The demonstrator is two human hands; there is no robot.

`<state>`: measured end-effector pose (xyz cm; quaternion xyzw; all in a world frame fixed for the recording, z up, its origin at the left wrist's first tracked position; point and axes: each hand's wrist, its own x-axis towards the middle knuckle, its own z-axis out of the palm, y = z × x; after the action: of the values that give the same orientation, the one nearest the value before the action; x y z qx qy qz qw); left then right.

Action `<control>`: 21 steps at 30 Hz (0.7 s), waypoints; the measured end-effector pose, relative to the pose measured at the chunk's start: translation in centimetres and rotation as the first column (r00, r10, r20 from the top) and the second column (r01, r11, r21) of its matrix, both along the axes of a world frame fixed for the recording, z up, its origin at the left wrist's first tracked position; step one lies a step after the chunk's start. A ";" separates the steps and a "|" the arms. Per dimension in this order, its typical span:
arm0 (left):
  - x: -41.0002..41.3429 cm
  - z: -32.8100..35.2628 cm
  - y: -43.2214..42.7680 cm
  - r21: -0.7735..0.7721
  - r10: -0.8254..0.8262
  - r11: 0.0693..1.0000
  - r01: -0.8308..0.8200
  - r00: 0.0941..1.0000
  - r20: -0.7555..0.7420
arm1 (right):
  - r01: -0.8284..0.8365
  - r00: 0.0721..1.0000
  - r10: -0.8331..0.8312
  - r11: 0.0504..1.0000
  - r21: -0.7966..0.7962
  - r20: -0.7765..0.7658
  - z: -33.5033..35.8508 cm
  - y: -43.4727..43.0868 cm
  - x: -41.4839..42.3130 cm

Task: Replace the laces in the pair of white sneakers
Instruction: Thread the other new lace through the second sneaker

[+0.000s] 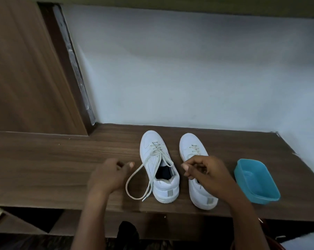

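- Head view: two white sneakers stand side by side on a dark wooden tabletop [62, 159], toes toward a pale wall [188, 69], heels toward the person.
- The left sneaker [149, 159] is near the middle of the tabletop. Its lace [157, 151] is loosened, and a long loop trails off its left side and lies flat on the wood, with the ends beside the heel.
- The right sneaker [190, 143] stands just beside it, apart from it, with its lace crossed through the front eyelets.
- The left hand [107, 175] hovers just left of the trailing loop. Its fingers [130, 165] are curled, thumb tip near the forefinger; I cannot tell whether they hold the lace.
- The right hand [205, 174] is over the middle of the right sneaker. Its fingers [186, 166] are bunched with thumb against forefinger; I cannot tell whether they hold a strand.
- A blue plastic container [261, 197] sits on the tabletop, to the right of the right sneaker.
- A brown wood panel [26, 69] rises at the left.
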<state>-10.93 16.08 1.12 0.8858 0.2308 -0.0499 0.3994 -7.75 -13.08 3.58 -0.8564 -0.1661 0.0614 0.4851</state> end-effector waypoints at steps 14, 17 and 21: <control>-3.6 -1.4 -9.7 0.284 -0.215 0.956 0.074 0.837 0.503 | 0.291 0.921 -0.241 0.948 -0.131 0.307 -2.5 -1.6 -8.3; -4.5 -0.6 -11.1 0.396 -0.388 0.887 0.237 0.847 0.364 | 0.404 0.879 -0.303 0.884 -0.235 0.370 -2.5 -2.5 -8.5; -4.7 -0.7 -12.8 0.562 -0.464 0.761 0.325 0.877 0.121 | 0.342 0.928 -0.203 0.798 -0.496 0.312 -2.8 -2.4 -8.2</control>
<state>-15.63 3.33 0.47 0.9879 -0.0106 0.0450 0.1483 -15.92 -15.49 0.80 -0.9739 -0.0740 -0.0704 0.2027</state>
